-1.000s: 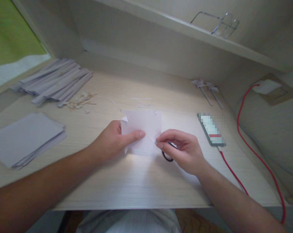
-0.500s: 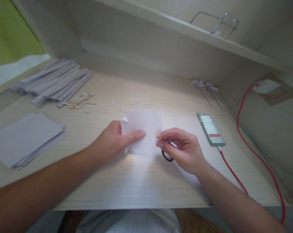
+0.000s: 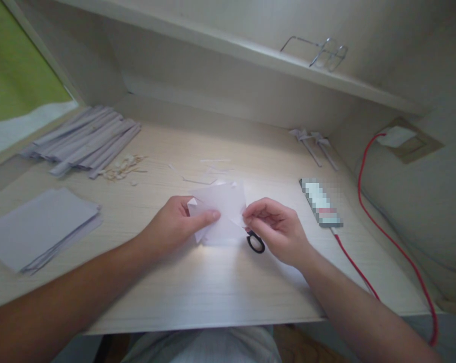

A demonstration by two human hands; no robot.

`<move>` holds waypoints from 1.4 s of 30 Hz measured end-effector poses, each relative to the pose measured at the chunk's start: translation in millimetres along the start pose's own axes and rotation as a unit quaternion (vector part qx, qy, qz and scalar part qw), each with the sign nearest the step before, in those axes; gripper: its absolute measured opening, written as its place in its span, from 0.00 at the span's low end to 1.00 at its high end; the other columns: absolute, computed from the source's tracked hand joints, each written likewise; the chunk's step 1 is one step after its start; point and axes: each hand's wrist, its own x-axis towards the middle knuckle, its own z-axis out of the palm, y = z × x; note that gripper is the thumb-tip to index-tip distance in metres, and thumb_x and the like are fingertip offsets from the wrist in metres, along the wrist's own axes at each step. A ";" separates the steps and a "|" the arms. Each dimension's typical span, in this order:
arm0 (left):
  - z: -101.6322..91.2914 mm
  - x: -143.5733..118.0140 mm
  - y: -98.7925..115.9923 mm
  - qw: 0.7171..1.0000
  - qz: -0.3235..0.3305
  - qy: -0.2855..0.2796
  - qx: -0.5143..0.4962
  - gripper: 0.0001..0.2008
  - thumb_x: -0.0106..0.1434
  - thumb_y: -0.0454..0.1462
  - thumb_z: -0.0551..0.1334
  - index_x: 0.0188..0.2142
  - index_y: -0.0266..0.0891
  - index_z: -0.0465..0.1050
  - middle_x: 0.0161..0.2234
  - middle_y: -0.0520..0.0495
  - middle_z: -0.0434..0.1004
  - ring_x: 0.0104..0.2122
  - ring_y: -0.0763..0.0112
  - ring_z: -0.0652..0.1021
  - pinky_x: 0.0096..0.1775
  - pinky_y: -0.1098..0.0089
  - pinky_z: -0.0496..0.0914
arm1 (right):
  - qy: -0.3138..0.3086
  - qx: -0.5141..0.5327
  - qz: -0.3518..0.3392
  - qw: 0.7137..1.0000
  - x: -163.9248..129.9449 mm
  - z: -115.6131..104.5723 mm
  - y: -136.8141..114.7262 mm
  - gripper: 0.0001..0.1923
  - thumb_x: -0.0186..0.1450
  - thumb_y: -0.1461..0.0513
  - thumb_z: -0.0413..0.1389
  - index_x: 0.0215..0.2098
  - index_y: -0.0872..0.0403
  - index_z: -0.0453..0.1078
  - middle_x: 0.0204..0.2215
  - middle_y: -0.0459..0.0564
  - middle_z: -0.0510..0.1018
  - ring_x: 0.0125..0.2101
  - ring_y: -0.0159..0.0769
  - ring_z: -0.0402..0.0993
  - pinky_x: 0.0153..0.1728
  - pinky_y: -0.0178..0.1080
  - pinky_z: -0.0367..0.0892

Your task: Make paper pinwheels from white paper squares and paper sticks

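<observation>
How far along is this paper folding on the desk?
Done, it seems: two small folded white paper pinwheels on sticks lie at the back of the pale wooden desk. In hand: the left hand and right hand pinch a partly folded white paper sheet. Possibly left: a stack of flat grey-white paper sheets and a row of rolled paper sticks.

A home study nook: a pale wood-grain table (image 3: 212,287) tucked under a built-in shelf (image 3: 228,48) where a pair of glasses (image 3: 318,50) rests. A phone (image 3: 320,202) charges on a red cable (image 3: 386,242) from a wall socket (image 3: 399,137). Paper stacks (image 3: 39,227) and rolled paper strips (image 3: 86,141) lie about, with a window's green view (image 3: 16,65) at left.
</observation>
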 end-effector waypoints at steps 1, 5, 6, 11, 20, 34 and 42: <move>0.2 0.4 -0.5 1.000 0.001 -0.003 -0.003 0.13 0.59 0.44 0.70 0.39 0.38 0.83 0.38 0.45 0.86 0.36 0.60 0.83 0.40 0.66 0.74 | 0.001 -0.003 -0.007 1.000 0.0 -0.5 0.9 0.03 0.67 0.65 0.59 0.39 0.53 0.75 0.30 0.48 0.80 0.30 0.34 0.76 0.32 0.37 0.72; 1.9 1.8 -2.2 1.000 0.002 -0.009 -0.026 0.14 0.59 0.46 0.70 0.40 0.39 0.83 0.40 0.44 0.86 0.38 0.59 0.83 0.42 0.65 0.75 | -0.019 -0.013 -0.027 0.999 1.0 -0.6 3.3 0.04 0.69 0.65 0.57 0.41 0.53 0.75 0.32 0.49 0.80 0.33 0.35 0.78 0.35 0.38 0.73; 2.4 1.9 -2.3 1.000 0.004 -0.007 -0.029 0.15 0.59 0.46 0.70 0.40 0.40 0.83 0.40 0.45 0.86 0.39 0.58 0.83 0.43 0.65 0.75 | -0.025 -0.014 -0.027 0.999 1.5 -0.3 3.6 0.05 0.69 0.65 0.57 0.42 0.53 0.75 0.33 0.49 0.80 0.34 0.35 0.78 0.36 0.38 0.73; 4.1 1.0 -0.4 1.000 0.005 0.014 -0.016 0.16 0.56 0.47 0.72 0.37 0.38 0.82 0.38 0.44 0.86 0.38 0.57 0.83 0.41 0.64 0.76 | -0.037 -0.036 -0.040 0.998 3.0 0.3 3.4 0.07 0.67 0.66 0.57 0.42 0.53 0.76 0.34 0.50 0.81 0.35 0.35 0.78 0.37 0.38 0.73; 2.2 1.3 -2.5 0.997 -0.036 0.063 0.017 0.19 0.53 0.47 0.73 0.33 0.32 0.80 0.28 0.42 0.83 0.25 0.62 0.79 0.28 0.68 0.70 | -0.033 -0.077 -0.079 0.993 4.1 -0.4 4.0 0.09 0.63 0.69 0.58 0.41 0.54 0.75 0.33 0.48 0.80 0.33 0.33 0.75 0.36 0.36 0.72; 4.6 4.2 -4.7 0.992 0.022 0.105 0.066 0.17 0.56 0.49 0.72 0.32 0.36 0.80 0.30 0.46 0.84 0.28 0.63 0.80 0.31 0.69 0.71 | 0.008 -0.030 -0.096 0.995 5.4 6.0 5.9 0.06 0.63 0.68 0.59 0.38 0.53 0.72 0.30 0.44 0.76 0.31 0.31 0.73 0.36 0.36 0.72; 6.3 3.1 -1.5 0.989 0.015 0.116 0.092 0.18 0.53 0.49 0.74 0.30 0.35 0.79 0.26 0.46 0.82 0.24 0.64 0.79 0.27 0.70 0.68 | 0.024 -0.020 -0.080 0.996 10.3 5.7 11.8 0.04 0.63 0.67 0.60 0.36 0.54 0.72 0.30 0.45 0.77 0.31 0.31 0.73 0.36 0.36 0.71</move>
